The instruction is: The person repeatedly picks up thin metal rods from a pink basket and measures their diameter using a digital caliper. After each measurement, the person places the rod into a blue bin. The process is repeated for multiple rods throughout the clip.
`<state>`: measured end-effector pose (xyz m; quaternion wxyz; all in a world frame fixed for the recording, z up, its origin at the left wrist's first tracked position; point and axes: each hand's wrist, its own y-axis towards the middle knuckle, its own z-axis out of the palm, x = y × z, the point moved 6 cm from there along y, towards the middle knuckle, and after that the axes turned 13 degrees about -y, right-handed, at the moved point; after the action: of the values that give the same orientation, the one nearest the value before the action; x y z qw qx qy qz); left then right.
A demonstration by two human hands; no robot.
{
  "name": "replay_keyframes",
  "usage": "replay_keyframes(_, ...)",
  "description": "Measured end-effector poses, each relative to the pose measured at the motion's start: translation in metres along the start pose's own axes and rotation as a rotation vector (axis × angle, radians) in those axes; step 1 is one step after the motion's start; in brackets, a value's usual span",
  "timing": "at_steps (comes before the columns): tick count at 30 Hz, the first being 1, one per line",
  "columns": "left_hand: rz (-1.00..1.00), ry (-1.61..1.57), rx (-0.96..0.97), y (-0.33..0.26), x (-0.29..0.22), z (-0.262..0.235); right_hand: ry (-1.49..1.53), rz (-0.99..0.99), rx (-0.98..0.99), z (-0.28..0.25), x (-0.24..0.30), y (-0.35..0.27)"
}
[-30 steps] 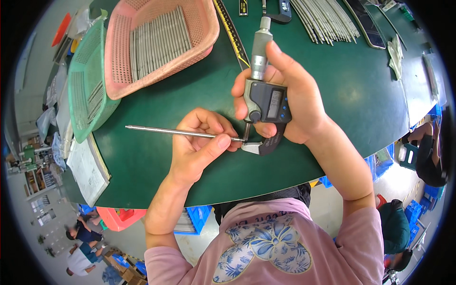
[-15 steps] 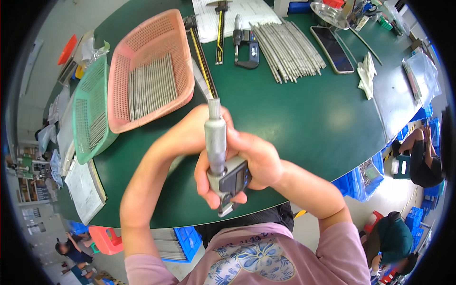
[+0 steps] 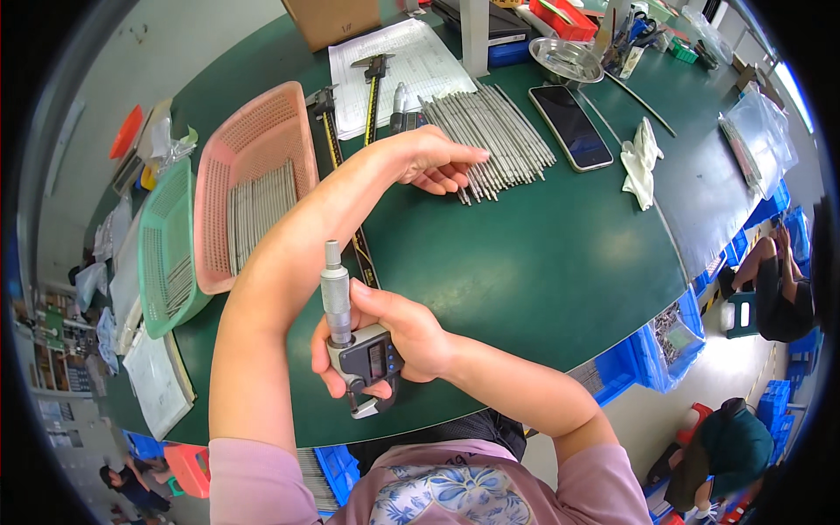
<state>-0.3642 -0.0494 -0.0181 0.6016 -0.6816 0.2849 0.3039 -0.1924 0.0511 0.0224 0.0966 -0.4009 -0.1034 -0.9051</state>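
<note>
In my right hand (image 3: 413, 336), near the table's front edge, is a digital micrometer (image 3: 336, 302), its grey thimble pointing up and its small display facing me. The fingers wrap round its frame. My left hand (image 3: 430, 161) reaches across the table to the left edge of a pile of thin grey metal rods (image 3: 499, 131). Its fingers are partly bent and apart, with the fingertips at the rods; I see no rod lifted in them. A second micrometer (image 3: 401, 105) lies behind this hand, which hides its lower part.
At left stand a pink basket (image 3: 213, 166) with rods in it and a green basket (image 3: 153, 254). Calipers (image 3: 373, 92) lie by printed sheets (image 3: 411, 57). A phone (image 3: 573, 129), a white glove (image 3: 641, 162) and a metal dish (image 3: 564, 63) are right of the pile.
My left hand has left the micrometer and stretched forward and right to the rod pile. My right hand has moved left and slightly down, still holding the micrometer. The view has shifted.
</note>
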Motion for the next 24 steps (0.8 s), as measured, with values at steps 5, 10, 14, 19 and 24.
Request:
replay_keyframes(5,0.046,-0.076,0.001,-0.025,0.001,-0.006,-0.001,0.001,-0.026,-0.005,-0.003,0.002)
replay_keyframes(10,0.635,-0.377,-0.210,-0.109,0.003,-0.102,-0.062,0.112,-0.077,-0.003,-0.019,0.010)
replay_keyframes(14,1.130,-0.469,-0.907,-0.212,0.074,-0.174,-0.205,0.255,-0.103,-0.006,-0.033,0.013)
replay_keyframes(19,1.233,-0.043,-1.336,-0.271,0.175,-0.139,-0.499,0.429,-0.052,0.006,-0.043,0.005)
replay_keyframes(24,1.179,0.151,-1.308,-0.271,0.219,-0.129,-1.834,0.226,0.313,0.114,-0.009,0.030)
